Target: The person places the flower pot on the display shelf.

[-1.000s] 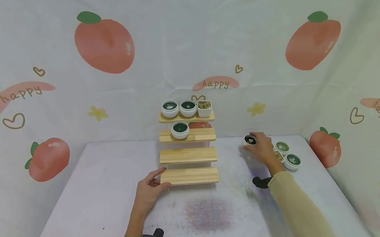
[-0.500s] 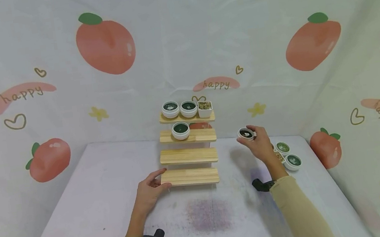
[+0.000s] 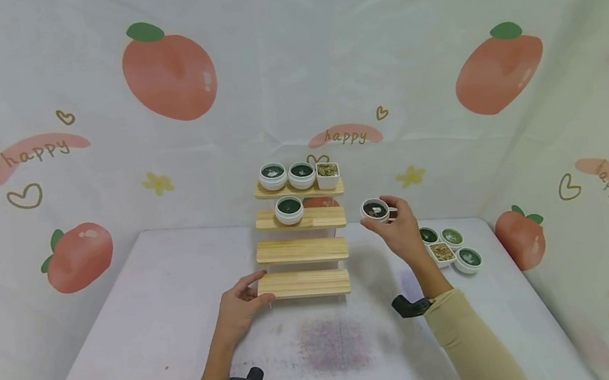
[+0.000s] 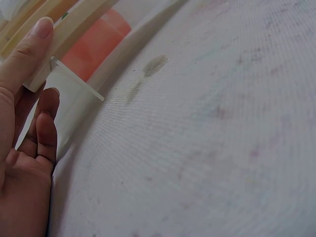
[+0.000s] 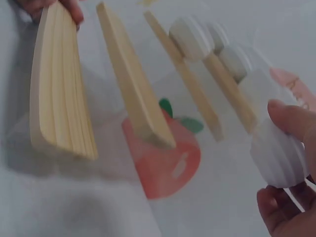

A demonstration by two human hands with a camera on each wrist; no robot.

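My left hand (image 3: pixel 239 309) pinches the left end of the lowest board of a tiered wooden shelf (image 3: pixel 304 283), thumb on top. The left wrist view shows the curled fingers (image 4: pixel 47 138) by its clear support. Right of the shelf, my right hand (image 3: pixel 400 228) holds a small white pot (image 3: pixel 374 210) with a dark top, raised above the table and nearly level. In the right wrist view that white pot (image 5: pixel 279 155) has a ribbed side, with the thumb above and fingers below. Another round white pot (image 3: pixel 289 209) sits left of centre on the second board.
Two round pots (image 3: pixel 273 176) and a square pot (image 3: pixel 328 175) with a grainy yellow-green top stand on the top board. Several more pots, including a square one (image 3: pixel 442 254), are grouped at the table's right. A printed cloth wall (image 3: pixel 406 39) rises behind and beside the table.
My right hand has lifted the white pot off the table and carried it left toward the shelf, uncovering the group of pots behind it. The left hand has kept its place on the lowest board.
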